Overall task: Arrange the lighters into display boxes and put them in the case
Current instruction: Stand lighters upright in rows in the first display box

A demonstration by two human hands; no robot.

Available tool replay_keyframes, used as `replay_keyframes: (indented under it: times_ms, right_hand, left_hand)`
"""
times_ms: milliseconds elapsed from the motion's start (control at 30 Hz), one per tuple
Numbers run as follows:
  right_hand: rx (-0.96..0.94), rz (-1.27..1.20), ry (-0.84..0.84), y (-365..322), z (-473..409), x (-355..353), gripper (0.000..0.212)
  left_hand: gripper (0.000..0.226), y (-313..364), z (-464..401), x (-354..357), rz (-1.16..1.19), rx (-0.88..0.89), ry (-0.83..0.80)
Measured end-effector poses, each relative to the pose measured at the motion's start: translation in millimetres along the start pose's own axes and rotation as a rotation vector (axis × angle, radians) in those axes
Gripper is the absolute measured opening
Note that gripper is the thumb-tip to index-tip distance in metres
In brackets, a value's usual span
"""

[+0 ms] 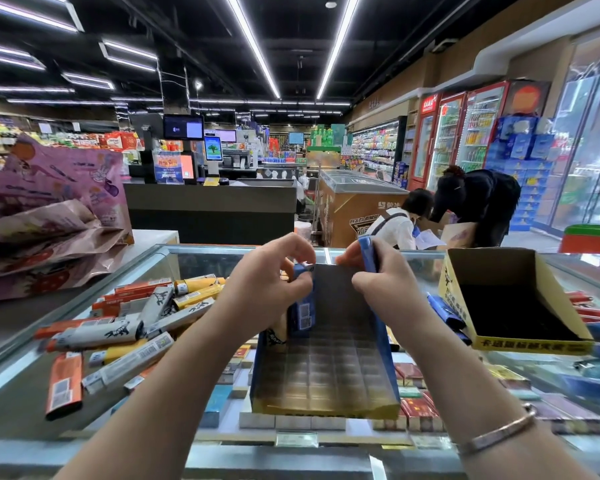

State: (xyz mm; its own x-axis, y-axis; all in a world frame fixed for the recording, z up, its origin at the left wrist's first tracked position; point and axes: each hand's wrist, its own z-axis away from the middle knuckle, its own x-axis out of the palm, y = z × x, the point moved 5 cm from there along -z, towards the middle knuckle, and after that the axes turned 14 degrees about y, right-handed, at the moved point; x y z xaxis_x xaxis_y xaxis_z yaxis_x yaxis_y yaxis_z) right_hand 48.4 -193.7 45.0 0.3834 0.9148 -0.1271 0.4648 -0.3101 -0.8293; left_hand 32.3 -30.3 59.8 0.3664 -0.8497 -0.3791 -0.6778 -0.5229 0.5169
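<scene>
Partly hidden by the left hand [269, 282], a blue lighter [303, 306] is sitting pinched in its fingers at the blue display box's [326, 372] back-left corner. The right hand [378, 282] is gripping another blue lighter [367, 252] at the back-right edge. Loose lighters [125, 327] are crowding the glass desk [14, 403] leftward; a yellow box [513, 299] is standing right.

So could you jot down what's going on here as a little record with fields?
place: shop counter with glass display case
left hand: holds a blue lighter at the tray's left side
right hand: holds another blue lighter
tray: blue cardboard display box, grid slots appear empty
beside it: empty yellow cardboard box
loose stock: pile of orange, grey and yellow lighters
</scene>
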Motion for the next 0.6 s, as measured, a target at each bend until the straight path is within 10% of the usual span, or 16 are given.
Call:
replay_keyframes:
  times_ms: [433,600]
  right_hand:
    - [0.013,0.053,-0.012,2.3,-1.0,2.0,0.032]
    - [0.006,0.058,-0.021,1.1,-0.6,1.5,0.031]
  left_hand:
    - [0.029,-6.8,0.5,1.9,0.113,-0.124,-0.308]
    - [0.024,-5.5,-0.8,-2.1,0.029,-0.057,-0.135]
